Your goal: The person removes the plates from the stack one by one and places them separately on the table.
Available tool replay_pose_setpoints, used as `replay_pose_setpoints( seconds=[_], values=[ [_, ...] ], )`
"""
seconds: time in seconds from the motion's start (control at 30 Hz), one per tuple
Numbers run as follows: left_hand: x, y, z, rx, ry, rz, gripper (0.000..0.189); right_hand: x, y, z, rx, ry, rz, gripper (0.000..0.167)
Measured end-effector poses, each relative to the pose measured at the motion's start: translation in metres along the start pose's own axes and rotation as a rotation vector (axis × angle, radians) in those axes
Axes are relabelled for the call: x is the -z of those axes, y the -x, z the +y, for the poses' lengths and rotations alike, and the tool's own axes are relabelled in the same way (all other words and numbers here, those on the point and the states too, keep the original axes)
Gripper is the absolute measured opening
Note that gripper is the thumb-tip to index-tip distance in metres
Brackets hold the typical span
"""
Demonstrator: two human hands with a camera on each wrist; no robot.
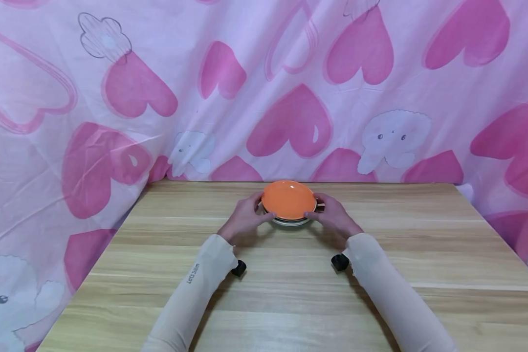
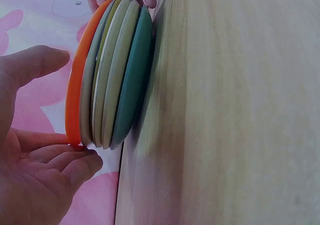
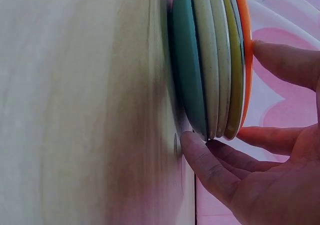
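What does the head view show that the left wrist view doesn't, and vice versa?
Only the head view shows the pale long fabric sleeves and the upper face of the orange round plate. Only the left wrist view shows the bottommost teal round plate. Both share the orange plate, left hand, right hand, light wooden table and pink heart-print cloth.

Head view downward, wrist close-ups, plates [image 1: 289, 200] shared

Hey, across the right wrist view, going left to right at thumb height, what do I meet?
Wooden tabletop, teal dish, two cream dishes, olive dish, pale grey dish, orange dish, right thumb.
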State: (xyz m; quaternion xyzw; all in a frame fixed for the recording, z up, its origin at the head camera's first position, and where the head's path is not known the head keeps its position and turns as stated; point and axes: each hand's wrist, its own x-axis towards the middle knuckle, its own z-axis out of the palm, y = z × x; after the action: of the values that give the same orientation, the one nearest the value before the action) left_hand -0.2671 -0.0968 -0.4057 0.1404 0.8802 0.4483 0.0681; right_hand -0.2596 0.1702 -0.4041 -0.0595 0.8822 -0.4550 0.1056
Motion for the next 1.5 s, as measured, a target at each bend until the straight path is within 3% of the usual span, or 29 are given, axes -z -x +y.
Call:
replay_pose_setpoints(
  seconds=[0.4,0.63,0.77,1.17,1.5],
  values=[
    [-0.001,-0.002,-0.002,-0.011,0.097,-0.023,0.082,0.0,-0.001,0.0,0.013,-0.016,0.015,0.073],
    [-0.001,0.002,-0.003,0.006,0.14,-0.044,0.08,-0.004,-0.001,-0.001,-0.062,-0.049,0.021,0.074],
    [-0.001,0.001,-0.003,-0.01,0.177,-0.039,0.079,-0.004,-0.002,-0.001,-0.061,-0.034,0.029,0.073],
    [0.001,0.0,-0.006,-0.02,0.134,-0.025,0.081,-0.003,-0.006,-0.001,0.003,0.022,0.043,0.072],
    [0.004,0.001,-0.012,-0.045,0.181,-0.007,0.048,-0.003,-0.008,0.005,0.05,0.051,0.051,0.068]
  ],
)
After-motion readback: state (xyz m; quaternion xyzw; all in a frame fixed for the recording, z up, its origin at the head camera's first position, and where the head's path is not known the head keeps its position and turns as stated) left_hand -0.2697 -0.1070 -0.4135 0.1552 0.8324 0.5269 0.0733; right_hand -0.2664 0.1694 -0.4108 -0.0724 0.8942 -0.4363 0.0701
